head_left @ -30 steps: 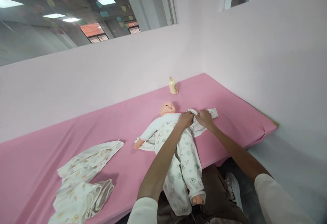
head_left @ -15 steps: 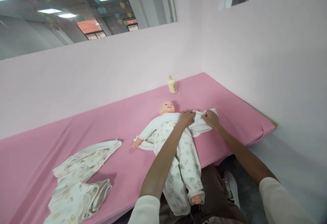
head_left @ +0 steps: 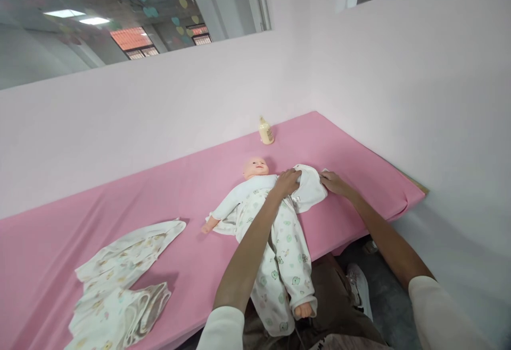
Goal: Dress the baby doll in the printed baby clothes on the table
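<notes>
Hands [head_left: 286, 182] [head_left: 333, 183] on doll [head_left: 275, 233] sleeve [head_left: 310, 190], probably gripping

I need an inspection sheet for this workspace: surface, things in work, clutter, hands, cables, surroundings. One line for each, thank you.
Surface: pink mat, smooth, wrinkled at the right corner.
Things in work: doll on its back in printed pyjamas; white sleeve bunched beside its shoulder.
Clutter: loose printed clothes at the left; small bottle upright near the wall.
Hands: left hand on the doll's shoulder at the sleeve; right hand at the sleeve's outer end; whether either hand grips the cloth cannot be told.
Cables: nothing seen.
Surroundings: pale pink walls, window above with ceiling lights, grey floor below the mat's edge.
</notes>
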{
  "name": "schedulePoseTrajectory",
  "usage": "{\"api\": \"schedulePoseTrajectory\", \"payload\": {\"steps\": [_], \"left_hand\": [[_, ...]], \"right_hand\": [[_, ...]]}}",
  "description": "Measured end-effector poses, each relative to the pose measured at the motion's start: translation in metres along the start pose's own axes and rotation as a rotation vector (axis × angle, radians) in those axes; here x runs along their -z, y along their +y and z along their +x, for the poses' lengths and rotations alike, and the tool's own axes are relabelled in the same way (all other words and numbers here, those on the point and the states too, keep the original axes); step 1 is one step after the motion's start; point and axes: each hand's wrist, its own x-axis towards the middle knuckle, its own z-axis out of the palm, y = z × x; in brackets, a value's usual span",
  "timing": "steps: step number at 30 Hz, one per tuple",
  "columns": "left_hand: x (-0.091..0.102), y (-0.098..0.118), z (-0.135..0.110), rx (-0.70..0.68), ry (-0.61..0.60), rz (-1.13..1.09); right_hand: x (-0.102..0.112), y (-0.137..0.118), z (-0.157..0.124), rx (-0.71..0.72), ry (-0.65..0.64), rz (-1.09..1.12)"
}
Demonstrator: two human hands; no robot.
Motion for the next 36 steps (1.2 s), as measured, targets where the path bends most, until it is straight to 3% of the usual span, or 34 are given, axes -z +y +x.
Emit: {"api": "schedulePoseTrajectory", "payload": {"steps": [3, 7, 15, 22, 25, 29, 31, 36], "left_hand": [[0.0, -0.001, 0.001, 0.003, 0.01, -0.006], [0.002, 0.001, 0.0, 0.008, 0.021, -0.014], [0.01, 0.002, -0.008, -0.009, 0.024, -0.092], [0.011, 0.007, -0.008, -0.023, -0.004, -0.115], [0.011, 0.008, -0.007, -0.047, -0.008, -0.115], [0.009, 0.007, -0.007, -0.062, -0.009, -0.112], [0.008, 0.006, -0.006, -0.057, -0.007, -0.106], [0.005, 0.008, -0.006, -0.044, 0.023, -0.101]], "right_hand": [[-0.006, -0.001, 0.002, -0.02, -0.027, 0.089], [-0.007, 0.003, 0.003, -0.047, 0.034, 0.121], [0.006, 0.026, 0.003, -0.142, 0.243, -0.077], [-0.007, 0.001, -0.007, -0.135, 0.366, -0.182], [-0.008, -0.02, -0.008, -0.115, 0.266, -0.123], [-0.01, -0.046, 0.001, -0.251, 0.044, -0.061], [-0.011, -0.055, 0.005, -0.289, -0.005, -0.029], [-0.011, -0.059, 0.009, -0.227, -0.034, 0.0]]}}
